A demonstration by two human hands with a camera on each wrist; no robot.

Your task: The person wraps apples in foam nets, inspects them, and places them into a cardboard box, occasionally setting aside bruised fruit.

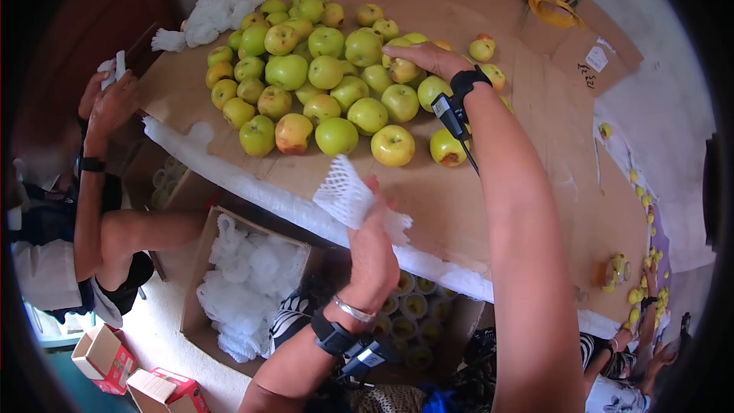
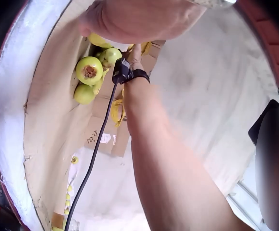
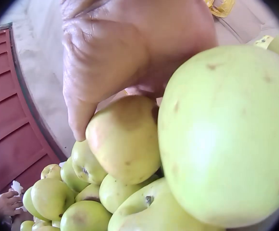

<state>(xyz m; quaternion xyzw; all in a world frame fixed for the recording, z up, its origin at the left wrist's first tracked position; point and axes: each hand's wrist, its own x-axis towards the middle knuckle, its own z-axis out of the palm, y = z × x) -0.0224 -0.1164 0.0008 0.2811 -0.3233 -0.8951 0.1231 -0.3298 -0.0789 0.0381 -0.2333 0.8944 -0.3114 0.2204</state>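
Observation:
Many green-yellow apples [image 1: 287, 72] lie heaped on a cardboard-covered table [image 1: 267, 172]. My left hand [image 1: 372, 252] is raised near the table's front edge and holds a white foam net [image 1: 344, 193], its mesh spread beside the fingers. In the left wrist view the left hand [image 2: 139, 21] fills the top and its fingertips are hidden. My right hand [image 1: 432, 60] reaches over the right part of the heap. The right wrist view shows the right hand [image 3: 130, 53] gripping a yellowish apple [image 3: 125, 139] with brown patches, next to a large green apple [image 3: 226, 134].
Below the table stand a box of white foam nets [image 1: 252, 283] and a box of netted apples [image 1: 413, 321]. Another person's hands [image 1: 115, 99] hold white foam at the left. More foam nets [image 1: 210, 21] lie behind the heap; a glass jar [image 1: 616, 269] stands at the right.

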